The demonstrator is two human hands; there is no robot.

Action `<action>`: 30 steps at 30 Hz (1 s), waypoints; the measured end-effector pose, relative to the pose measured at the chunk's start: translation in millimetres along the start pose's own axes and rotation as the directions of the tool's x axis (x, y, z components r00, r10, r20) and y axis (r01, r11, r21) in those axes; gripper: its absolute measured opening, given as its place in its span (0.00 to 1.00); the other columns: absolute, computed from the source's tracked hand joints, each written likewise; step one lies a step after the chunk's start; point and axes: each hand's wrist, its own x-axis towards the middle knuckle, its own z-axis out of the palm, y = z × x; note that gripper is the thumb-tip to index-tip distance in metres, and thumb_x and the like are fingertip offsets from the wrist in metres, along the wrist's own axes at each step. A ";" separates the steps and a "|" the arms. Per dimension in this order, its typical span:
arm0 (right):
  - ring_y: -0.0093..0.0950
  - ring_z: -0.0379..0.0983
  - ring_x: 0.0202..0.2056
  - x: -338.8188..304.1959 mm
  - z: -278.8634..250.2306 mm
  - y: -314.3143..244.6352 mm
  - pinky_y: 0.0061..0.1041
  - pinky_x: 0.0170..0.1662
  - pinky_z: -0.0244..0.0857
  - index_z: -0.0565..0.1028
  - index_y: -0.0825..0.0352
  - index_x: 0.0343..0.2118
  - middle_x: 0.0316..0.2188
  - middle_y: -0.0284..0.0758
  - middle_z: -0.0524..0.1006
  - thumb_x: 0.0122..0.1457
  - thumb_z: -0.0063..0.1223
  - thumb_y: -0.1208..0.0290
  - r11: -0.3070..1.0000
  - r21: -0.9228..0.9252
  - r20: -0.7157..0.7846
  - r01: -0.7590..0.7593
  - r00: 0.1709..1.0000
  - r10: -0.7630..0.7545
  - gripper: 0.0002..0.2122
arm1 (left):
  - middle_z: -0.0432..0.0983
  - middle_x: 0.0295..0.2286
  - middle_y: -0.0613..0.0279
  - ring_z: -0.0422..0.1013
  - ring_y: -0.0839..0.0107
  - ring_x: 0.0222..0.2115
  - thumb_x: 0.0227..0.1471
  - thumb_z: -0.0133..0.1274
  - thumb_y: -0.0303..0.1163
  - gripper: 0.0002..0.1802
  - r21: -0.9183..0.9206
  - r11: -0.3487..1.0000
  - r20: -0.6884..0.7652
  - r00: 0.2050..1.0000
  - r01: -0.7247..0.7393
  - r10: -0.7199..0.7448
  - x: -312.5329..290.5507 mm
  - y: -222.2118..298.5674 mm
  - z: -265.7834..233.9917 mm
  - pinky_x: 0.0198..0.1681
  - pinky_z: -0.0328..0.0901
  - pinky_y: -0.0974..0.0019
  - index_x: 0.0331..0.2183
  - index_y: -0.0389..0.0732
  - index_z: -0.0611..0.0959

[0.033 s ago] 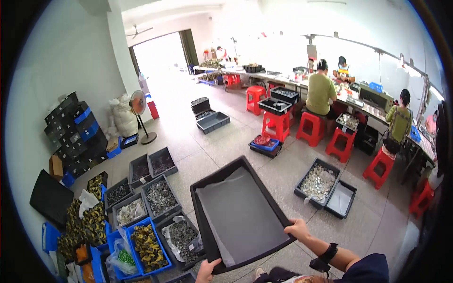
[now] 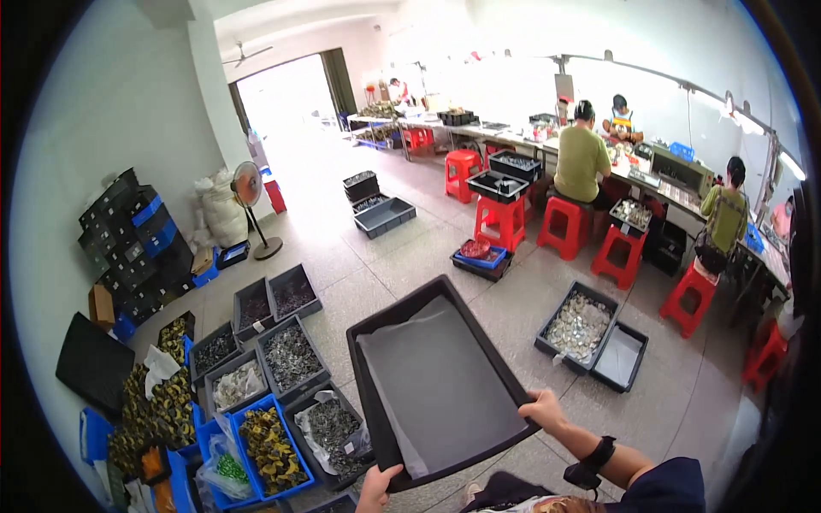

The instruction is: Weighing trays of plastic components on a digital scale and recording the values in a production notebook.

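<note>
A black rectangular tray [image 2: 369, 409], lined with a translucent plastic sheet [image 2: 449, 385], is held up at a tilt before me. My left hand [image 2: 376, 489] grips its near left corner, thumb over the rim. On the right-hand rim, my right hand [image 2: 545, 412] is closed with its fingers wrapped round the edge. A black band [image 2: 596, 462] circles my right wrist. Nothing lies on the liner. The tray hides part of the floor beneath it.
Grey and blue bins of small parts crowd the left floor, among them a blue bin [image 2: 299, 466]. A grey bin [image 2: 547, 346] of pale pieces stands at right. Red stools [image 2: 560, 227] and people line the workbench. A standing fan [image 2: 248, 184] is near the wall.
The tray has shifted very slightly up and to the right in view, still in both hands. Otherwise the scene looks the same.
</note>
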 end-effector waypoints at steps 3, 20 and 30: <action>0.17 0.61 0.15 72.7 -0.7 -24.4 0.18 0.17 0.53 0.71 0.71 0.16 0.11 0.28 0.67 0.31 0.49 0.76 0.989 0.113 -0.036 -0.096 0.994 0.101 0.06 | 0.70 0.18 0.59 0.66 0.72 0.16 0.33 0.50 0.22 0.10 0.110 0.989 -0.069 0.992 -0.098 0.106 61.1 58.8 30.0 0.17 0.59 0.70 0.25 0.29 0.73; 0.18 0.65 0.32 577.7 64.1 -166.0 0.17 0.37 0.59 0.70 0.67 0.34 0.30 0.30 0.70 0.53 0.38 0.53 0.970 0.227 0.573 -0.085 0.817 -0.062 0.19 | 0.68 0.17 0.58 0.66 0.68 0.18 0.34 0.48 0.28 0.11 0.042 0.970 -0.426 0.874 -0.239 0.234 374.3 297.6 82.6 0.23 0.62 0.68 0.23 0.29 0.73; 0.22 0.68 0.31 881.9 37.3 -141.8 0.20 0.33 0.63 0.71 0.68 0.32 0.29 0.32 0.72 0.52 0.43 0.63 0.969 0.065 0.403 -0.239 0.894 0.193 0.13 | 0.69 0.24 0.55 0.67 0.61 0.26 0.35 0.51 0.29 0.13 0.517 0.812 -0.372 0.783 -0.271 0.499 627.0 481.7 139.7 0.30 0.61 0.65 0.30 0.37 0.73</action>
